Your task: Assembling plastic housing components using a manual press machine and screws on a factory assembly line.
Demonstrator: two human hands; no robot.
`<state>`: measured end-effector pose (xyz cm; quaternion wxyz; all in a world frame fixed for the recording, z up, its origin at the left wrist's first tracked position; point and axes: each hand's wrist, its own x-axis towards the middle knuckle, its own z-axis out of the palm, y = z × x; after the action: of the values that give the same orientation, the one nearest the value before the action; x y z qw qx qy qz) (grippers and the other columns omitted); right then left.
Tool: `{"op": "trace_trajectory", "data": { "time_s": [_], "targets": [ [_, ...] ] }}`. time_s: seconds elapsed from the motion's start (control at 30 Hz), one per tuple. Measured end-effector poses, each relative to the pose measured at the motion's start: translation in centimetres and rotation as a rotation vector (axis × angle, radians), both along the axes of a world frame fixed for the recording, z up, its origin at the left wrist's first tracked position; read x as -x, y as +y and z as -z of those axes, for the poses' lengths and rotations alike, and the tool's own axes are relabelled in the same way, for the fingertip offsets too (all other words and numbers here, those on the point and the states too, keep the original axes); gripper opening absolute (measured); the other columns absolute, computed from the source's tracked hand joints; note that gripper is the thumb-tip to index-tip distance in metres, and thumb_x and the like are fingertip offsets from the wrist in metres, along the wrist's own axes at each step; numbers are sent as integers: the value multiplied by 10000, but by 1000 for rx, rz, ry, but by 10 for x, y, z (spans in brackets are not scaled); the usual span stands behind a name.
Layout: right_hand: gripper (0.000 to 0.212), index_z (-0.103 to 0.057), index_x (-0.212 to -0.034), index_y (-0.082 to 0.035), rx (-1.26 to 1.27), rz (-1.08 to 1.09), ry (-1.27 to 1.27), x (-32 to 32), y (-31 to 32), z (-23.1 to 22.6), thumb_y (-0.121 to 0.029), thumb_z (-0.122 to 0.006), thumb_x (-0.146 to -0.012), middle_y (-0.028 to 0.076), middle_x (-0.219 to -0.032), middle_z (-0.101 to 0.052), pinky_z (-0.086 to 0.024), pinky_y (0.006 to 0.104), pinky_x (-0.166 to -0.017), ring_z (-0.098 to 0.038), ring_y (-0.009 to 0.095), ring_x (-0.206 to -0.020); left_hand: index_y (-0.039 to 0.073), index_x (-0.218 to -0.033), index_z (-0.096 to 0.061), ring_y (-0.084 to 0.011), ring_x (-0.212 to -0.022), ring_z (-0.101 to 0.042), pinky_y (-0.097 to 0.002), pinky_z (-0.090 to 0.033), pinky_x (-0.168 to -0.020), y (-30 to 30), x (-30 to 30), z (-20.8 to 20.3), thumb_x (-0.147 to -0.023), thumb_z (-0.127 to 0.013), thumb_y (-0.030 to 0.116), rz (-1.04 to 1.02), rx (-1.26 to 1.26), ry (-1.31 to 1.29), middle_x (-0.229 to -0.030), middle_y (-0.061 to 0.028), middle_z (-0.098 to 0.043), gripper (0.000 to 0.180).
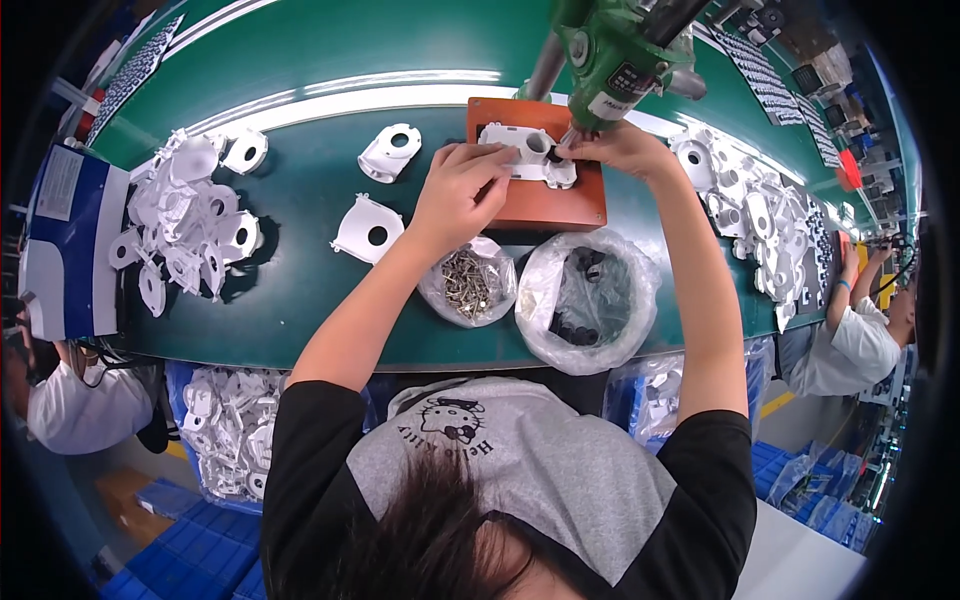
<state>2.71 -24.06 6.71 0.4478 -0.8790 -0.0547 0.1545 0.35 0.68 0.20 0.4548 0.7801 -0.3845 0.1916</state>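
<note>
Left fingers: my left hand (465, 188) lies bent over the left end of a smooth white housing (525, 170); whether it grips or merely rests, I cannot tell.
Right fingers: my right hand (622, 150) has its tips narrowed at a small black piece (555, 154) beside the housing's round tube; pinching or pressing, I cannot tell.
Under the housing: a flat, rectangular orange block (540, 210).
Above my right hand: a green metal press (600, 80).
Toward my body: a crinkled clear bag of metal screws (466, 285), and a wider plastic bag (640, 300) with black bits inside.
Left: two loose, holed white parts (378, 165), then a jumbled white heap (185, 215).
Right: another white pile (765, 225).
Beneath everything: the smooth green bench (300, 210).
</note>
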Motion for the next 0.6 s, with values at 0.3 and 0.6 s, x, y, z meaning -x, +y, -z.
{"op": "trace_trajectory", "data": {
  "time_s": [0.3,0.6],
  "targets": [
    [179,-614,-836,-62,83,-100,52,1,2,-6,-153,-742,-750,-13,-795,-610,-411,232,-755,-540,83,-795,48,-846,-625,-217,-1022,-573,-409,-359,-939,-2,1,3,-808,-574,120,0,60,-4,-1060,-35,-654,96],
    [327,-578,-1109,-1,-345,70,-359,-96,-90,-29,-94,-643,-803,93,-1025,-641,-481,319,-857,-600,207,-973,40,-876,-629,-221,-1025,-569,-423,-352,-950,9,1,-2,-815,-565,125,-30,28,42,-1066,-52,-653,123]
  ]
}}
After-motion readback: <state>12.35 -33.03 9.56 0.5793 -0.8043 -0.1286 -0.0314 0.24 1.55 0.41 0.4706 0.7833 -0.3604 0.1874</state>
